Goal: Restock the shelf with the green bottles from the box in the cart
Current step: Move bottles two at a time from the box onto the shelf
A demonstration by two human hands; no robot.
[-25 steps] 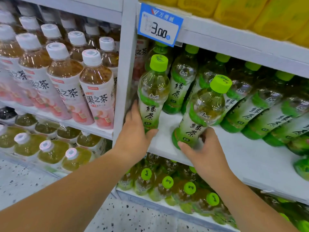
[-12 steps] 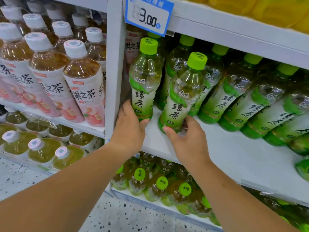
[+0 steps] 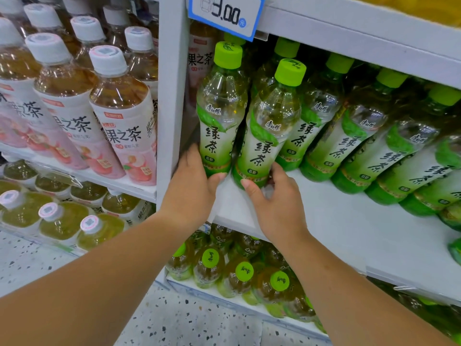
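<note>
Two shelf bays stood side by side, split by a white upright post (image 3: 172, 96). Pink-labelled tea bottles (image 3: 119, 121) filled the left bay, and the white shelf (image 3: 349, 233) on the right carried a row of green bottles (image 3: 369, 143) along its back edge, leaving the front bare, probably so fresh stock could go in front. A blue price tag (image 3: 225, 15) hung from the ledge above. At the left end of the shelf, just beside the post, the left hand (image 3: 192, 196) wrapped the base of one green bottle (image 3: 220, 116), holding it upright to fill that corner. Just beside it, perhaps touching, the right hand (image 3: 277, 208) gripped the foot of a second green bottle (image 3: 269, 131), tilted slightly, apparently to settle it into line. Neither box nor cart was in view.
</note>
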